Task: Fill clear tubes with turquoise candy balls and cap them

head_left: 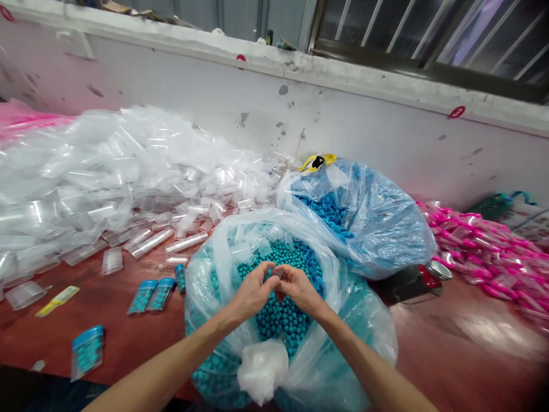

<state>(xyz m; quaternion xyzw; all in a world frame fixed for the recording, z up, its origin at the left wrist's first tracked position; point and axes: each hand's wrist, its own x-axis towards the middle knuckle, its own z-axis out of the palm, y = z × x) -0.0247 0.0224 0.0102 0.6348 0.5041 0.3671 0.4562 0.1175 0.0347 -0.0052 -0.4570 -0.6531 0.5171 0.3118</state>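
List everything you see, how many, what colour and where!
Clear plastic sleeves: many, clear, left
Filled packs: four, turquoise and blue, left
Slim object: one, yellow, left
Bead bag: one, see-through, middle
Beads: many, turquoise, inside it
Blue bag: one, blue, behind
Blue pieces: many, blue, inside that
Strap: one, yellow, by blue bag
Metal-topped object: one, silver and red, right
Pink packets: many, pink, right
Wall: one, white, back
Stickers: three, red, along wall
Window: one, dark, top right
Table: one, reddish, underneath
Left hand: one, bare, over beads
Right hand: one, bare, beside left
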